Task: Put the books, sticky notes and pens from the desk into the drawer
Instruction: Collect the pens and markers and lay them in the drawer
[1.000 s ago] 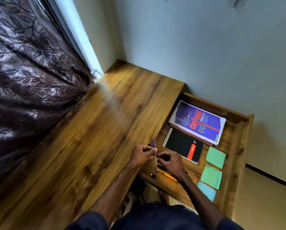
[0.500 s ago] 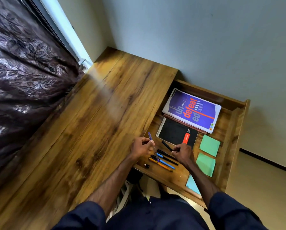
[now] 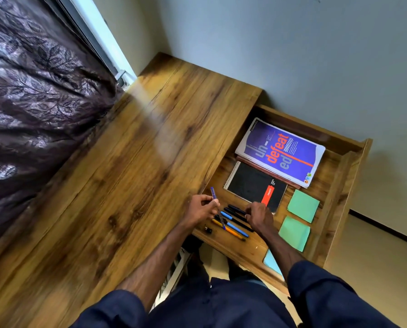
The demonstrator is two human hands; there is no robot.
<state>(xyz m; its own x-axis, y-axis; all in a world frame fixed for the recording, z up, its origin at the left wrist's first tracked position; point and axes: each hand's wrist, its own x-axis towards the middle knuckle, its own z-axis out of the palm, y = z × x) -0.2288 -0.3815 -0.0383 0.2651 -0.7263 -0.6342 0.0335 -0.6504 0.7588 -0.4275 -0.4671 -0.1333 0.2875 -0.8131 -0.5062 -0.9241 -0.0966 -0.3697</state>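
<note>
Head view: left hand [image 3: 203,208] pinched a blue pen [image 3: 213,193] mid-barrel, tip down, over the open drawer [image 3: 339,185] w/ other pens [image 3: 235,229] lying inside; right hand [image 3: 259,215] curled at the black pens [image 3: 236,209] — can't tell if gripping. Pen prob. light, stiff, slick — hold mid-barrel

We log dark navy clothing. Left sleeve [image 3: 112,308] and right sleeve [image 3: 320,294], loose and creased, end well above the wrist; forearms bare below. Left hand [image 3: 201,209] and right hand [image 3: 259,215] bare. Same navy fabric, softly folded, covers the torso [image 3: 221,308].
</note>
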